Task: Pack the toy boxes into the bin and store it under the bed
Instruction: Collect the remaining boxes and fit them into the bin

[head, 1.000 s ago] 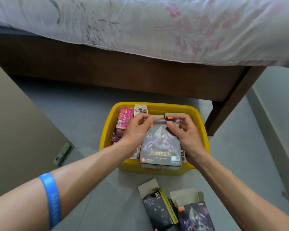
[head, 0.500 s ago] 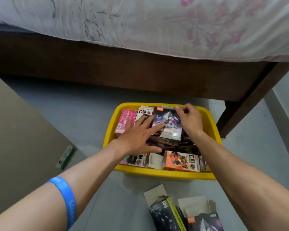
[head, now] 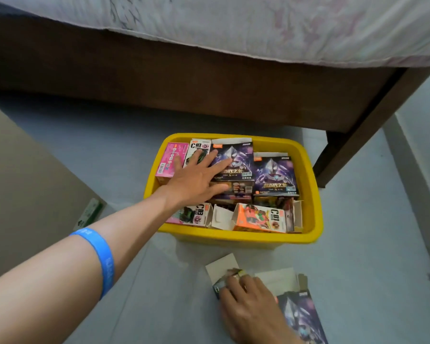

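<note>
On floor by bed, yellow bin [head: 233, 238] w/ colourful toy boxes [head: 274, 176].

Grey floor [head: 109, 150]; dark wooden bed frame [head: 184, 83] across the upper frame; floral bedsheet [head: 283, 26] overhanging; beige panel [head: 23, 182] at left.

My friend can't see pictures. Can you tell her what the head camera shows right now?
A yellow bin full of toy boxes sits on the floor beside a bed. The person's left hand lies flat on the boxes inside, while the right hand reaches onto a dark box still on the floor.
</note>
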Motion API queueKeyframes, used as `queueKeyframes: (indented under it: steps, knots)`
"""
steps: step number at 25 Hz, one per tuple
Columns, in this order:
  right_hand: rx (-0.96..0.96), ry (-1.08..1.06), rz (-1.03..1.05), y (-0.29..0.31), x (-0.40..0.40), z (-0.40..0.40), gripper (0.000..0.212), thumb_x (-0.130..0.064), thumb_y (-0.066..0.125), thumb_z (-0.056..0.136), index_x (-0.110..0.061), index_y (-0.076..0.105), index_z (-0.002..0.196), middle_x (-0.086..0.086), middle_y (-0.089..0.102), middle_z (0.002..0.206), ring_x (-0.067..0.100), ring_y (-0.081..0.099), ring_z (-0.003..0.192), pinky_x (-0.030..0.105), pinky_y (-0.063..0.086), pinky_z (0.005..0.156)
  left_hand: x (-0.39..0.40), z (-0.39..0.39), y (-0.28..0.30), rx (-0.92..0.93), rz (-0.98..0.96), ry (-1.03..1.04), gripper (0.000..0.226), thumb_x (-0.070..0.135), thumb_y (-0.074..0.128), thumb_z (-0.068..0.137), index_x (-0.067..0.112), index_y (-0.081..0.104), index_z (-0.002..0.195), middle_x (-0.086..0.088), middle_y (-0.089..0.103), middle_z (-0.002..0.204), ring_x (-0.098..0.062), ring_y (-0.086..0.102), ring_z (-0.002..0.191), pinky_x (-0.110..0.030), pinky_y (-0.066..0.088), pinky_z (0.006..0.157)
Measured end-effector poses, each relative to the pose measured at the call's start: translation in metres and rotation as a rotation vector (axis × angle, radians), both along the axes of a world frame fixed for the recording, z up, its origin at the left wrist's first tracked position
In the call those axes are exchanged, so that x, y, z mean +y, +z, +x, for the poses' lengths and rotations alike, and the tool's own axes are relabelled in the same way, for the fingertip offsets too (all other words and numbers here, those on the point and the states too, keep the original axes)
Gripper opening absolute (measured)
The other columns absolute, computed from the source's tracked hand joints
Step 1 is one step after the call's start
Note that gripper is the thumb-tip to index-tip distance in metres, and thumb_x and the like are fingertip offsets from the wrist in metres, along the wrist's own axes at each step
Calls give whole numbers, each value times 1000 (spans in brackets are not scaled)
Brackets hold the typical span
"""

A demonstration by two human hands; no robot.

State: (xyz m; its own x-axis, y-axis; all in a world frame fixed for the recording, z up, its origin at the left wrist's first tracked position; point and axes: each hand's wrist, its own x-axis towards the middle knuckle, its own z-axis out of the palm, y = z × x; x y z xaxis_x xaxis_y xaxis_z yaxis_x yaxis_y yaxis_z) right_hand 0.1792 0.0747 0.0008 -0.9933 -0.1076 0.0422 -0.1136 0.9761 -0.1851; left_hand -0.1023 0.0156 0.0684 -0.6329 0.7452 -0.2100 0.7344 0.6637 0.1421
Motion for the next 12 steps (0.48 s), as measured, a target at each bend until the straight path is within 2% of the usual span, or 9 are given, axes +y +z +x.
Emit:
queueKeyframes:
  steps: [1, 2, 3, 5, 7, 9, 11, 12]
  knots:
    - [-227, -82, 42, -7, -4, 5, 49, -58, 74, 51, -19, 71, 81, 9, 72, 92, 31, 59, 63, 37, 50, 49, -2, -1, 4, -2, 13, -10, 72, 74, 33, 92, 54, -3, 151, 7, -5, 167, -29, -7, 152, -68, -1, 113]
    - [-375, -175, 47, -13, -7, 6, 69, -67, 73, 33, -21, 75, 85, 12, 73, 99, 33, 63, 62, 39, 51, 46, -5, 1, 7, 5, 27, -25, 74, 72, 36, 92, 52, -3, 152, 6, -6, 167, -28, -8, 152, -66, -1, 115]
    - [-452, -237, 48, -17, -9, 7, 84, -69, 73, 18, -20, 77, 87, 16, 73, 102, 37, 64, 61, 41, 50, 44, -9, 4, 11, 21, 41, -41, 75, 69, 39, 93, 50, -2, 153, 6, -6, 167, -26, -8, 152, -64, -3, 116]
    - [-484, -263, 96, -24, -9, 8, 95, -63, 77, 8, -17, 78, 92, 22, 72, 103, 41, 64, 62, 45, 51, 45, -18, 12, 19, 82, 119, -61, 73, 62, 44, 95, 41, 10, 156, 2, 4, 167, -24, 0, 153, -59, 1, 119]
    - [-485, -279, 145, -27, -10, 8, 96, -51, 79, 9, -14, 77, 98, 27, 70, 99, 40, 63, 63, 48, 54, 52, -33, 20, 32, 147, 276, -57, 61, 46, 53, 96, 25, 37, 150, -4, 34, 158, -26, 27, 145, -51, 21, 120]
    - [-546, -272, 84, -19, -6, 4, 101, -49, 79, 20, -12, 72, 113, 24, 67, 94, 39, 62, 69, 48, 55, 64, -50, 23, 43, 215, 417, -45, 39, 30, 61, 92, 16, 60, 129, -5, 59, 132, -25, 50, 122, -43, 42, 103]
    - [-504, -296, -38, -14, -1, 3, 102, -54, 69, 50, -22, 43, 144, 11, 56, 116, 33, 58, 98, 42, 48, 86, -69, 26, 52, 173, 476, 15, 17, 21, 63, 91, 18, 69, 107, 0, 68, 107, -21, 60, 100, -37, 51, 83]
    - [-455, -262, -125, -12, 1, 6, 97, -57, 62, 60, -33, 27, 147, 0, 48, 127, 24, 52, 111, 36, 44, 91, -77, 28, 55, 111, 481, 58, 10, 20, 63, 90, 21, 70, 98, 4, 70, 97, -18, 63, 90, -36, 54, 75]
